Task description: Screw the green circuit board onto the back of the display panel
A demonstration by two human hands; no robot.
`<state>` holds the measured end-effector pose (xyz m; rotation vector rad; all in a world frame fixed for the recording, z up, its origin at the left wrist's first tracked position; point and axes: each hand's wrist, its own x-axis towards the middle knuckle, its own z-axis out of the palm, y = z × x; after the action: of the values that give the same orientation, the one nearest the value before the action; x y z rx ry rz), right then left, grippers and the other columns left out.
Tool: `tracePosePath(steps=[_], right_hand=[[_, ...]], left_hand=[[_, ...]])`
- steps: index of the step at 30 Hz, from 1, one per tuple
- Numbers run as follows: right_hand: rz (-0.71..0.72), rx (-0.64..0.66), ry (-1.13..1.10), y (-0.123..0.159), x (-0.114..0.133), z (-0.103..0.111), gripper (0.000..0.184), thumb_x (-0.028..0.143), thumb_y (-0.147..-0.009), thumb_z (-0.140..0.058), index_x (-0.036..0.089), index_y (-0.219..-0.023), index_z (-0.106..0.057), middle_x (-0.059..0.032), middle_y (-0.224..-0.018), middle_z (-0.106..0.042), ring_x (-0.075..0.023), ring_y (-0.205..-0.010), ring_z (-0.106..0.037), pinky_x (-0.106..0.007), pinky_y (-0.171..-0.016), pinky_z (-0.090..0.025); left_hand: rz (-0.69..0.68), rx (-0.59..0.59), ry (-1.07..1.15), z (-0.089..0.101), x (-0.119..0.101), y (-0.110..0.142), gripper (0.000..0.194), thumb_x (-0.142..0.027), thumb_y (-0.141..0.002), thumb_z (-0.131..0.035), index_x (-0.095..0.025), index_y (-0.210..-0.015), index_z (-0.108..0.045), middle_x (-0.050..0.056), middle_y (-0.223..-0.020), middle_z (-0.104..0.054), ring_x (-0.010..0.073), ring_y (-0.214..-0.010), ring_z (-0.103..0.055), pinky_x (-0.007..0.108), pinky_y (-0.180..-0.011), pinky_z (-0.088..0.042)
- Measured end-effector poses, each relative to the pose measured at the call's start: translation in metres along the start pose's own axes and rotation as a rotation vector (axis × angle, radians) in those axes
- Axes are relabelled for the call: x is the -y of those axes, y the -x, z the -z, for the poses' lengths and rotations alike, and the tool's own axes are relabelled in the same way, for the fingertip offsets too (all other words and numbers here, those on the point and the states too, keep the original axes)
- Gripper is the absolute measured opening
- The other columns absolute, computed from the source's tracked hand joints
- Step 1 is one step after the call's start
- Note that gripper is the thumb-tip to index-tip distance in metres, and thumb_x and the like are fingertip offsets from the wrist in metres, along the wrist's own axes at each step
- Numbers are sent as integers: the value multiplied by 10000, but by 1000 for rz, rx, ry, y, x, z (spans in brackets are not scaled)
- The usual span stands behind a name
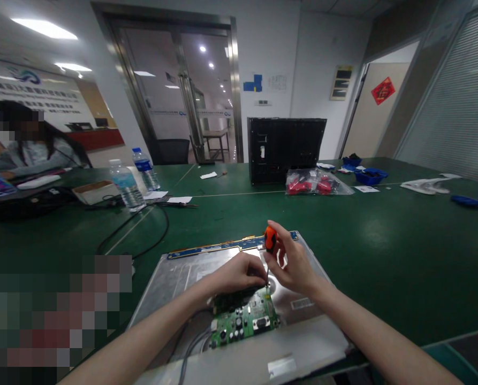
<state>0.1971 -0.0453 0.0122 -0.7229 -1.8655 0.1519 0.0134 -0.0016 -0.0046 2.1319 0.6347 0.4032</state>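
Observation:
My right hand (290,263) is closed around the orange and black handle of a screwdriver (270,238). The screwdriver stands upright, its shaft pointing down at the corner of a green circuit board (242,315). Beside the shaft, my left hand (239,272) has its fingers pressed together near the tip; whatever they pinch is hidden. The board lies on the metal back of a flat display panel (182,274), with grey cables at its left side. Along the panel's far edge runs a narrow blue circuit strip (206,249).
A black monitor (287,144) stands behind, with a plastic bag of red items (317,183) before it. Water bottles (127,187), papers and a black cable (167,227) lie left. Blue trays (370,175) sit back right. Another person (33,139) sits at the far left.

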Motion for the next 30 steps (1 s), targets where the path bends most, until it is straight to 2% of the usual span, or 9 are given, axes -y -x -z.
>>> tracePosePath(steps=[6,14,22,30], right_hand=[[-5,-2,-5,0,0,0,667,106,-853,-491,251,-1465,-268,20,-772,-583,-86,-491,-477,-183,-441,-392],[4,-39,64,3,-4,-2,601,192,-874,-574,273,-1409,-315,60,-692,-544,-85,-463,-474,-178,-430,-356],[-17,22,9,2,0,0,669,137,-860,-516,244,-1465,-252,15,-761,-596,-95,-495,-486,-190,-446,-405],[15,-28,41,3,-4,-4,659,148,-851,-546,276,-1438,-277,56,-719,-560,-79,-454,-460,-174,-414,-359]], left_hand=[[-4,6,-3,1,-3,1,126,-148,-781,-682,-165,-865,-774,13,-779,-736,160,-726,-645,246,-707,-497],[-6,-5,-19,1,-2,0,88,-181,-775,-706,-176,-821,-780,13,-788,-737,157,-734,-639,231,-693,-484],[-14,-5,-7,0,2,0,90,-181,-778,-702,-171,-833,-772,4,-754,-728,151,-703,-632,244,-703,-491],[-8,-24,-7,-1,2,0,85,-169,-765,-710,-171,-822,-773,4,-767,-726,151,-708,-628,232,-682,-485]])
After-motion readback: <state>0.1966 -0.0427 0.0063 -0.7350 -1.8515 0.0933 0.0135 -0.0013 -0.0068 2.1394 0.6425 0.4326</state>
